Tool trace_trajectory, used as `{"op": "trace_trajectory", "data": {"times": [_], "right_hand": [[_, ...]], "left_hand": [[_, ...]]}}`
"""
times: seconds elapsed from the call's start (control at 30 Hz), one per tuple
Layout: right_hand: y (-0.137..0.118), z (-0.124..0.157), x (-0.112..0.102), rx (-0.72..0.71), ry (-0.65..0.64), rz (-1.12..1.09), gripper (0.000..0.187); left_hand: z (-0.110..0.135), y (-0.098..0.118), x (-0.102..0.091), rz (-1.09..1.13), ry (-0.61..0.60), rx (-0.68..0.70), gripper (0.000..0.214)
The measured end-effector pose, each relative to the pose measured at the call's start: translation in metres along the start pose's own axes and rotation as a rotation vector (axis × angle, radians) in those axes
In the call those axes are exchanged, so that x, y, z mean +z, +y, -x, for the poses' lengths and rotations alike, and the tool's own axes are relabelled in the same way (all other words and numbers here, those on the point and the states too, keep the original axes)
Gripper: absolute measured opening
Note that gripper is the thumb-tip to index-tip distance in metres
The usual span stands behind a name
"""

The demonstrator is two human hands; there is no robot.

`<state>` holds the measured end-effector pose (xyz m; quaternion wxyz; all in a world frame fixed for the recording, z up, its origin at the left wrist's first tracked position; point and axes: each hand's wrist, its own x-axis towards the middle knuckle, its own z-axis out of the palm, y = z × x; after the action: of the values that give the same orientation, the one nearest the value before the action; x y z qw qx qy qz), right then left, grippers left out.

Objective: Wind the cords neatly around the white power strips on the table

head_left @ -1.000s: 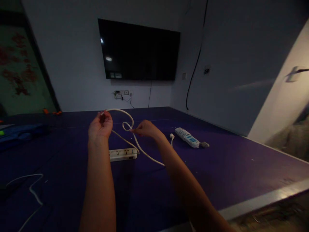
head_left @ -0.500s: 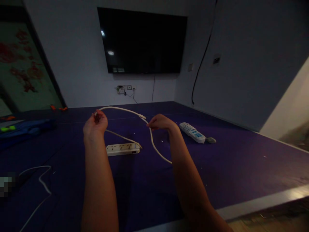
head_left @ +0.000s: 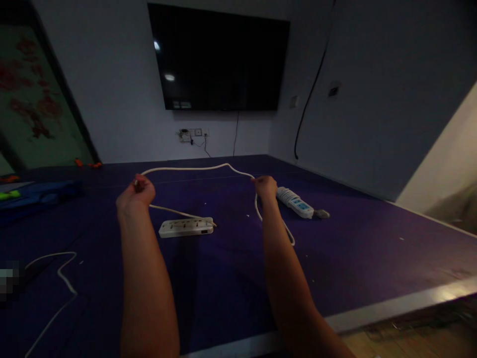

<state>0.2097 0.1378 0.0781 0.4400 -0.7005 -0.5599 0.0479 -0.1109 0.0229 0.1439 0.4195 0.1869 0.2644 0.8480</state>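
- Hands: we count two, well apart near the middle of the frame. Our left hand, left of centre, curls in around the cord; our right hand, right of centre, pinches it.
- Cord: we follow one white length, bowed across the centre from hand to hand, raised above the purple surface. It hangs from the right hand and shows again as a bend right of the forearm.
- Strips: we count two. On the near strip, just below centre, the cord meets the right end. The wrapped strip, right of centre, lies just beside the right hand, its lead wound round its far end.
- In the way: the right forearm covers some of the cord; our left hand hides more of it.
- Around: we see one TV at upper centre, sockets below it, two wall plates and one black cable at upper right, one thin cable at lower left, and blue cloth with three orange bits at left.
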Motion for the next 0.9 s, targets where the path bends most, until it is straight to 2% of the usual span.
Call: {"op": "trace_trajectory", "data": {"times": [0.17, 0.27, 0.47, 0.63, 0.77, 0.9], "right_hand": [[-0.002, -0.004, 0.002, 0.09, 0.139, -0.043, 0.037], [0.007, -0.009, 0.005, 0.124, 0.125, -0.087, 0.035], [0.033, -0.016, 0.015, 0.144, -0.025, -0.041, 0.025], [0.046, -0.01, 0.024, 0.155, -0.135, 0.027, 0.016], [0.047, -0.002, 0.026, 0.153, -0.145, 0.03, 0.018], [0.028, -0.008, 0.005, 0.094, -0.045, -0.026, 0.039]], "left_hand": [[0.007, -0.005, 0.011, 0.221, 0.198, -0.185, 0.045], [0.014, -0.007, 0.019, 0.319, 0.246, -0.215, 0.04], [0.03, -0.02, 0.043, 0.326, 0.045, -0.242, 0.024], [0.045, -0.037, 0.062, 0.264, -0.116, -0.28, 0.019], [0.055, -0.049, 0.072, 0.236, -0.209, -0.307, 0.018], [0.064, -0.059, 0.08, 0.226, -0.257, -0.342, 0.017]]}}
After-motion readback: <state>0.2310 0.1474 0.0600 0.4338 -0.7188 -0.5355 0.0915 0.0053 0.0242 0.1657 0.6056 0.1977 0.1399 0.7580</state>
